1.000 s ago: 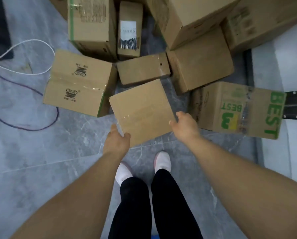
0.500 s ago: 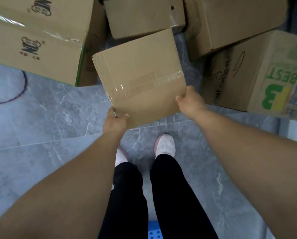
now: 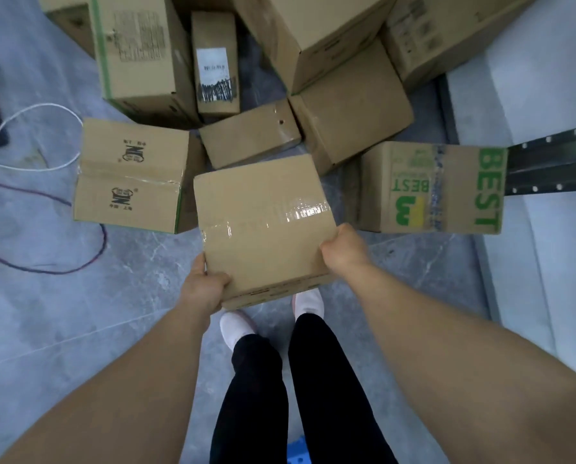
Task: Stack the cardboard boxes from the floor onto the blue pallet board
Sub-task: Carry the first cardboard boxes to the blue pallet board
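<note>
I hold a plain taped cardboard box point(image 3: 263, 222) in front of me, lifted off the grey floor above my feet. My left hand point(image 3: 203, 291) grips its near left corner, thumb on top. My right hand point(image 3: 343, 251) grips its near right edge, fingers curled under. Several more cardboard boxes lie on the floor beyond: one with a black logo point(image 3: 129, 175) at the left, a small plain one point(image 3: 250, 139) just behind, and one printed "BEST" in green point(image 3: 430, 189) at the right. A sliver of the blue pallet board point(image 3: 298, 452) shows between my legs at the bottom edge.
A white cable point(image 3: 29, 112) and a dark cable point(image 3: 89, 259) loop over the floor at the left. A dark metal rail point(image 3: 551, 165) juts in from the right beside a pale wall or panel point(image 3: 547, 279). Taller boxes point(image 3: 139, 51) crowd the back.
The box has come up off the floor and toward me in both hands. My head has risen, so more of the box pile is in view than half a second ago.
</note>
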A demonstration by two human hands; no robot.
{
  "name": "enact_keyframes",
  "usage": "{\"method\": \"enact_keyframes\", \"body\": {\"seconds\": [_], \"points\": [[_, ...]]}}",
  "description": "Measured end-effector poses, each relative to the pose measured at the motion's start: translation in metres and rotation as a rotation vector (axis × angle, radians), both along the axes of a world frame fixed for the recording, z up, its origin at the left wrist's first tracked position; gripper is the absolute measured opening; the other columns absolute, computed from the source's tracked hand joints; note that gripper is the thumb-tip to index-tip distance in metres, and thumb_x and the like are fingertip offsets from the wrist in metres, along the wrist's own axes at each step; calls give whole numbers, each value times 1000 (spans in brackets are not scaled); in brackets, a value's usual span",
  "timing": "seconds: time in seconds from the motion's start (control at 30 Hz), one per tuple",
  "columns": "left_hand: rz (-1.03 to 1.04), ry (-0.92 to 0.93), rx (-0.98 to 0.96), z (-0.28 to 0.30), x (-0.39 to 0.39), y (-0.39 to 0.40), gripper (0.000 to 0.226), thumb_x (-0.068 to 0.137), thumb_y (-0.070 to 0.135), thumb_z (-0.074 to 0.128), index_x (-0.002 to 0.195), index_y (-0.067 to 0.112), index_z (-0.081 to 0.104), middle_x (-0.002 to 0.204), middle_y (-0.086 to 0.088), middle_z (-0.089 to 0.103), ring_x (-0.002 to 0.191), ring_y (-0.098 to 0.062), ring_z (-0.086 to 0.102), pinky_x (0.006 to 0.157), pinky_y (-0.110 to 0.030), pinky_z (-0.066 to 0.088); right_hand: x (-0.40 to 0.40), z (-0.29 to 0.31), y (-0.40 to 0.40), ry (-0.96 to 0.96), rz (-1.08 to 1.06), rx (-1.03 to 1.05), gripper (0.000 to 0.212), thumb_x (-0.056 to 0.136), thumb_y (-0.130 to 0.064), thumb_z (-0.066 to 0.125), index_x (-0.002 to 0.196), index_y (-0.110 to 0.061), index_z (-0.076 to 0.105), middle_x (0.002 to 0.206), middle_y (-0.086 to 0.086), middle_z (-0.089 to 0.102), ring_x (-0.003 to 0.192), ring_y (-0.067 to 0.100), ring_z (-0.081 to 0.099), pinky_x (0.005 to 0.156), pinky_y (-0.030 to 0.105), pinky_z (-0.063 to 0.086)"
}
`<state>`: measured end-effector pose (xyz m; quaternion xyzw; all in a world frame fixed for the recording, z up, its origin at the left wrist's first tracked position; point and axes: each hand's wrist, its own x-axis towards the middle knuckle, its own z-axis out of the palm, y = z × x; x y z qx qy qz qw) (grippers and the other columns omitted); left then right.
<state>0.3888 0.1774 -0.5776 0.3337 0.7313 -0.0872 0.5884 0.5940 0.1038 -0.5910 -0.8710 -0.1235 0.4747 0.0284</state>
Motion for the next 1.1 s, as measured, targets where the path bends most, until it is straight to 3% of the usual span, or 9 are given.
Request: {"method": "enact_keyframes", "body": {"seconds": [0.13, 0.3, 0.53, 0.63, 0.73, 0.83, 1.0, 1.1], "points": [[-47, 12, 36, 59, 0, 7, 60, 91, 7, 47, 143, 29, 28, 102, 0, 54, 76, -17, 54, 57, -28, 43, -2, 58, -8, 15, -17, 21, 34, 91, -10, 43, 124, -4, 47, 124, 17, 56, 112, 31, 54, 87, 30, 43], [-173, 43, 81, 105, -4, 19, 44, 90, 9, 50, 133, 13, 41, 122, -11, 55, 92, -25, 52, 74, -35, 45, -16, 107, -22, 6, -66, 45, 33, 91, -6, 40, 121, -5, 52, 120, 15, 59, 109, 31, 56, 83, 31, 44], [-505, -37, 96, 144, -6, 37, 37, 93, 12, 48, 129, 16, 45, 102, -7, 54, 81, -21, 48, 70, -29, 38, -58, 146, -55, -73, -326, 11, 27, 93, -8, 39, 111, -3, 58, 117, 16, 60, 105, 30, 57, 72, 26, 39], [-629, -88, 110, 166, -7, 44, 41, 94, 15, 47, 134, 18, 41, 108, -8, 55, 88, -24, 51, 73, -31, 40, -80, 165, -67, -112, -405, -1, 30, 93, -7, 38, 113, -2, 58, 119, 17, 60, 109, 32, 56, 81, 30, 44], [-745, -131, 105, 187, -6, 45, 42, 94, 14, 47, 135, 18, 41, 117, -11, 57, 102, -30, 54, 88, -37, 45, -105, 183, -83, -141, -567, 19, 23, 91, -8, 41, 106, -4, 57, 118, 18, 60, 108, 32, 56, 84, 31, 45], [-851, -174, 89, 202, -1, 36, 39, 93, 12, 48, 131, 19, 45, 110, -8, 59, 98, -27, 56, 85, -34, 45, -126, 198, -104, -131, -755, 61, 10, 90, -12, 46, 98, -9, 51, 116, 17, 60, 105, 31, 56, 78, 30, 42], [-1078, -198, 72, 216, 13, -8, 45, 92, 12, 49, 135, 18, 42, 107, -6, 58, 104, -31, 57, 92, -39, 46, -162, 222, -154, -123, -1077, 99, 32, 90, -16, 50, 119, -3, 48, 114, 14, 56, 103, 30, 55, 80, 32, 43], [-1233, -212, 58, 219, 22, -46, 47, 93, 14, 48, 139, 19, 39, 122, -11, 58, 110, -34, 55, 95, -42, 44, -186, 234, -195, -147, -1216, 120, 33, 89, -14, 47, 121, -7, 48, 116, 13, 57, 106, 30, 55, 85, 32, 44]]}}
